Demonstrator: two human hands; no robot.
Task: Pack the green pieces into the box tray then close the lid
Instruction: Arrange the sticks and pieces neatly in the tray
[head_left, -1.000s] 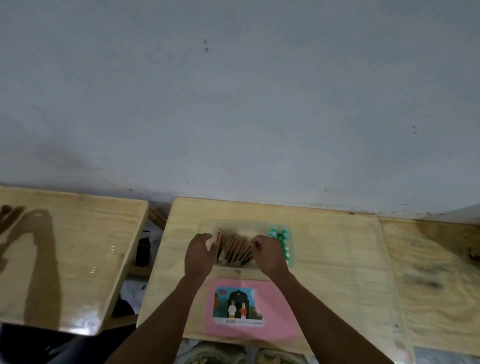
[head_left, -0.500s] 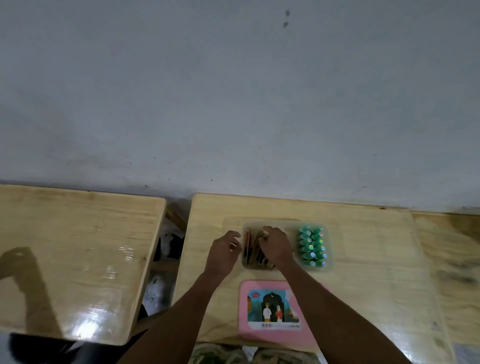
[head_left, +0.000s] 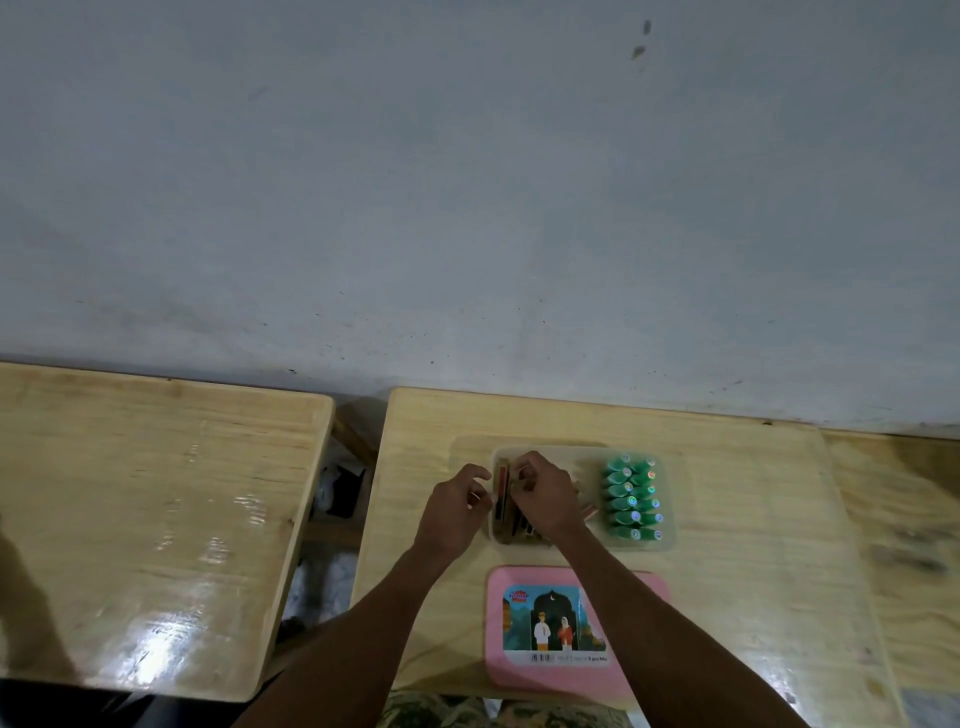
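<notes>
Right hand (head_left: 545, 499) curled over the left compartment of the clear box tray (head_left: 670, 543), fingertips pinched together on what looks like one of the brown-and-red pieces (head_left: 503, 496) standing there, though the knuckles hide the contact itself. Left hand (head_left: 457, 512) cupped just beside the tray's left wall, thumb and fingers bent toward each other with a gap between them, closed on nothing that can be seen. Compared with half a second ago, both hands in nearly the same place, the right one sitting a little further toward the tray's left edge and covering more of the brown pieces; tray, green pieces and lid unmoved on the table. Green pieces (head_left: 631, 499) packed in two neat columns in the right compartment, small shiny round stickers on their ends, too small to read. Pink lid (head_left: 498, 660) lying flat on the wooden table (head_left: 753, 519) nearer than the tray, just apart from it, not yet on. Printed label on the lid: two standing figures beneath a dark arch with a crescent, a small red-and-blue logo at top left whose lettering stays illegible, a barcode and a line of tiny print along the bottom, unreadable. Lid's right part crossed by the right forearm; its near edge meeting the table edge. Second wooden table (head_left: 156, 519) to the left, well apart.
</notes>
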